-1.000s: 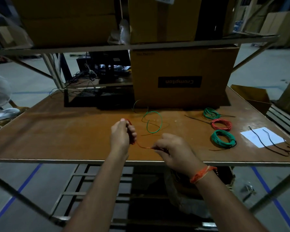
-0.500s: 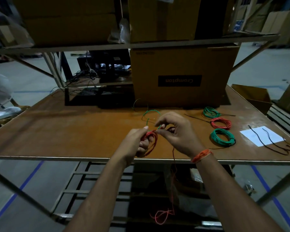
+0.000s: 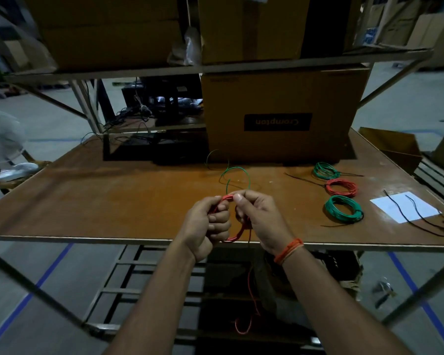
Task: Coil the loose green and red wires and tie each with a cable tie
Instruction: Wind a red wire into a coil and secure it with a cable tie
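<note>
1. Head view, the hands: both work just above the near edge of the worktop point(image 3: 87, 201), close together. The left hand point(image 3: 205, 226) has its grip clenched around a small red wire coil point(image 3: 237, 233), holding the loops gathered so they cannot spring apart. The right hand point(image 3: 259, 216) pinches the top of the same coil between thumb and fingertips, seemingly to lay another turn onto it.

2. Head view, the slack: the red wire's loose tail point(image 3: 250, 290) drops from the coil past the near edge and hangs below the worktop, so winding looks unfinished and no tie is on it yet.

3. Head view, the remaining work: a loose green wire point(image 3: 237, 175) lies uncoiled on the worktop just beyond the hands, towards the far edge.

4. Head view, the finished side: towards the right edge sit three bundles in a row, a small green coil point(image 3: 324, 170), a red coil point(image 3: 342, 187) and a larger green coil point(image 3: 344, 210), kept apart from the working spot.

5. Head view, supplies: black cable ties point(image 3: 418, 213) lie across a white sheet point(image 3: 395, 208) by the right edge, within reach for the tying step.
</note>
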Available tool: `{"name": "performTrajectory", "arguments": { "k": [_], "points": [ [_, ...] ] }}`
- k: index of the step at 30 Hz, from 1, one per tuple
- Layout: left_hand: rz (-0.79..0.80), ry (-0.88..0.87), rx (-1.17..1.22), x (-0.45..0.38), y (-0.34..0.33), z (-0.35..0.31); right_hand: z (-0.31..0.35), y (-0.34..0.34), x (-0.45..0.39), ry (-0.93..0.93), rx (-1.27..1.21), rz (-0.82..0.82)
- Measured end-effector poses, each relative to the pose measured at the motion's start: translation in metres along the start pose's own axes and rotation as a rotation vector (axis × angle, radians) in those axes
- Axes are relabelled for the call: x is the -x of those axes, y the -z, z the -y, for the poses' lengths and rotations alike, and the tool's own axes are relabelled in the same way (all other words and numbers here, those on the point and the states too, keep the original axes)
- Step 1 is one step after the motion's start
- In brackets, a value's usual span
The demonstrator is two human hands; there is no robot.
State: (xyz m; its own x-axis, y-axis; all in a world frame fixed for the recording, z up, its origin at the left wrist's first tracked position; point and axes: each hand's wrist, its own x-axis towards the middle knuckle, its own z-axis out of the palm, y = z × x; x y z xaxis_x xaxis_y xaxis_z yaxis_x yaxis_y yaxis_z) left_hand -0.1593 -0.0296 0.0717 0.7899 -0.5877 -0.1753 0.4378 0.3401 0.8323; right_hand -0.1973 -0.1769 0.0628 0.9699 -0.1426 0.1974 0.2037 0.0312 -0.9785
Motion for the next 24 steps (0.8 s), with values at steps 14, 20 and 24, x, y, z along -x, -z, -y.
{"name": "performTrajectory", "arguments": {
  "k": [14,20,24],
  "points": [
    [-0.301,-0.291,0.542,-0.015,0.027,-0.050,-0.036,0.040,0.024,0.046,0.584,-0.060],
    [-0.420,-0.422,-0.161,-0.016,0.013,-0.034,-0.005,0.026,0.021,0.464,0.937,0.170],
    [-0.314,-0.441,-0.594,-0.009,-0.004,-0.013,0.029,0.019,0.011,0.637,0.937,0.084]
  ]
}}
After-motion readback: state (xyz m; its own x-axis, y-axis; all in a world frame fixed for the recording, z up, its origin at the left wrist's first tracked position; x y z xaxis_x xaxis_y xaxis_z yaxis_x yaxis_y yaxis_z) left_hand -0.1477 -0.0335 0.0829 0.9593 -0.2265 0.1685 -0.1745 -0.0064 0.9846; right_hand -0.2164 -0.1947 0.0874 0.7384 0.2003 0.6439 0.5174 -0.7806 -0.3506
